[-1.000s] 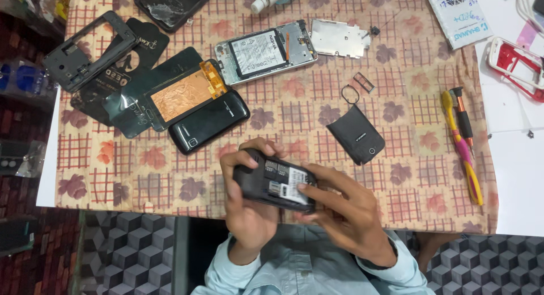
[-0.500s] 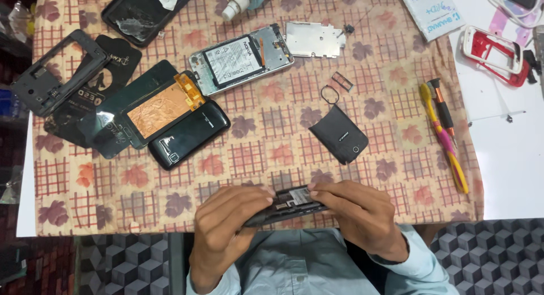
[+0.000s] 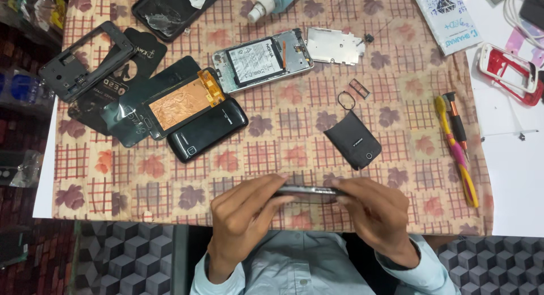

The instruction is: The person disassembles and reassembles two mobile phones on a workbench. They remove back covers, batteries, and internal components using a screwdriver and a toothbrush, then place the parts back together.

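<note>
Gripping an edge-on, seemingly dark phone [image 3: 309, 192], both hands [image 3: 249, 215].

The person wears a pale, light-blue shirt with long sleeves. Each sleeve ends in a buttoned-style cuff that sits at the wrist, leaving the left hand [image 3: 249, 224] and the right hand [image 3: 377, 215] bare. The cloth is plain, with no pattern or print that shows, and it creases softly across the chest and along the forearms. A dark band shows at the right wrist, just under the cuff; whether it is a watch or a strap cannot be told. No rings or gloves are seen on the fingers. The fingernails are short.
</note>
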